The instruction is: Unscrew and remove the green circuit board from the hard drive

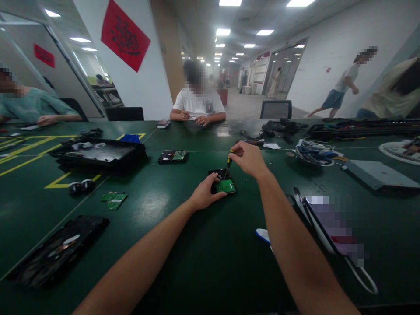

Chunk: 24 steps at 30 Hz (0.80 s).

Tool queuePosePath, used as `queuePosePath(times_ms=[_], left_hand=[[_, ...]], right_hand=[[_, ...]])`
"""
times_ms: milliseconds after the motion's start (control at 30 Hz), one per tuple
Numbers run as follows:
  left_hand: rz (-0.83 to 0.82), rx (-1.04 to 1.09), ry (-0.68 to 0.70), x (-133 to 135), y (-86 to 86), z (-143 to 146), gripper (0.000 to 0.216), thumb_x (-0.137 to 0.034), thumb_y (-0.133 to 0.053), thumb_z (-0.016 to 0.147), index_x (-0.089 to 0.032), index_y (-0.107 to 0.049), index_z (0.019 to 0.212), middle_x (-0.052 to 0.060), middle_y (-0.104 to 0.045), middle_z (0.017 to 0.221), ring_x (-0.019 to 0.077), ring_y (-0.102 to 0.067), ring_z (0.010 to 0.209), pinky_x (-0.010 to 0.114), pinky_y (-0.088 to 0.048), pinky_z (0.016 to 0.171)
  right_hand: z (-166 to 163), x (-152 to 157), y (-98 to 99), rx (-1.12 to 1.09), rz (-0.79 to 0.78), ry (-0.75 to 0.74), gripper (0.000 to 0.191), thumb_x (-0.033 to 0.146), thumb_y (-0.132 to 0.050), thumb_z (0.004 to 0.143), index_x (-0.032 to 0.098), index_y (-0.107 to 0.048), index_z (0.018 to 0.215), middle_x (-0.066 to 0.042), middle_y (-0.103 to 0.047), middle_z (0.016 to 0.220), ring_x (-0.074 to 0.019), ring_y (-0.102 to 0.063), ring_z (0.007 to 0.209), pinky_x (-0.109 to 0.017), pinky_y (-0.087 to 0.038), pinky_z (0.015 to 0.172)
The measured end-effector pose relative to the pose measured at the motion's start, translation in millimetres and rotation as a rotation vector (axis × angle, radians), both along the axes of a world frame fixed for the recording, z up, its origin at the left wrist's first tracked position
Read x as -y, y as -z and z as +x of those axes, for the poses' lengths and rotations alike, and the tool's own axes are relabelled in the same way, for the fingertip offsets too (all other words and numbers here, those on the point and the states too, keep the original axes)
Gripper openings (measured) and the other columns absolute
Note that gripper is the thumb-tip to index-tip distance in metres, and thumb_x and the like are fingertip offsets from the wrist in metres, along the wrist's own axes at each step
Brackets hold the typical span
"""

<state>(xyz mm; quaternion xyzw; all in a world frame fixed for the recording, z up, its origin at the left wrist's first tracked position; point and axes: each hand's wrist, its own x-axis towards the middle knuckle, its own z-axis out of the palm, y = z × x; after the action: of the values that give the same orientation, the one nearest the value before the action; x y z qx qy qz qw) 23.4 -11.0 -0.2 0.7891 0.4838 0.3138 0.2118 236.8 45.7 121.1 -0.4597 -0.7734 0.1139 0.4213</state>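
A small black hard drive (224,182) with a green circuit board on top lies on the dark green table (210,253). My left hand (205,192) grips its left side, fingers curled over the edge. My right hand (247,158) is closed round the top of a small screwdriver (228,164) with a yellow and black handle. The screwdriver stands nearly upright with its tip on the drive.
A second hard drive (173,156) lies further back. Loose green boards (113,200) and black trays (98,153) sit at the left, a grey laptop (377,174) and cables (313,153) at the right. People sit across the table and at the far left.
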Motion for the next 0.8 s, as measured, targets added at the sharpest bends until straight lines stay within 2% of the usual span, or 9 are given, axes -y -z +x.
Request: queuePosePath(times_ms=[233, 800], left_hand=[[-0.011, 0.017, -0.005, -0.1, -0.5, 0.3, 0.061, -0.051, -0.077, 0.079, -0.024, -0.057, 0.130, 0.012, -0.047, 0.155, 0.0302, -0.042, 0.146, 0.047, -0.036, 0.120], [-0.026, 0.016, -0.005, 0.8, -3.2, 0.5, 0.062, -0.053, -0.078, 0.078, -0.023, -0.057, 0.129, 0.012, -0.047, 0.156, 0.0316, -0.042, 0.146, 0.048, -0.037, 0.120]], right_hand=[[-1.8, 1.9, -1.7, -0.022, 0.002, -0.055, 0.010, 0.026, -0.069, 0.085, 0.020, -0.071, 0.093, -0.006, -0.076, 0.093, -0.0209, -0.072, 0.086, -0.037, -0.058, 0.083], [-1.3, 0.2, -2.7, 0.053, 0.012, -0.050, 0.015, 0.025, -0.068, 0.085, 0.020, -0.072, 0.098, -0.007, -0.075, 0.098, -0.0217, -0.070, 0.089, -0.038, -0.056, 0.085]])
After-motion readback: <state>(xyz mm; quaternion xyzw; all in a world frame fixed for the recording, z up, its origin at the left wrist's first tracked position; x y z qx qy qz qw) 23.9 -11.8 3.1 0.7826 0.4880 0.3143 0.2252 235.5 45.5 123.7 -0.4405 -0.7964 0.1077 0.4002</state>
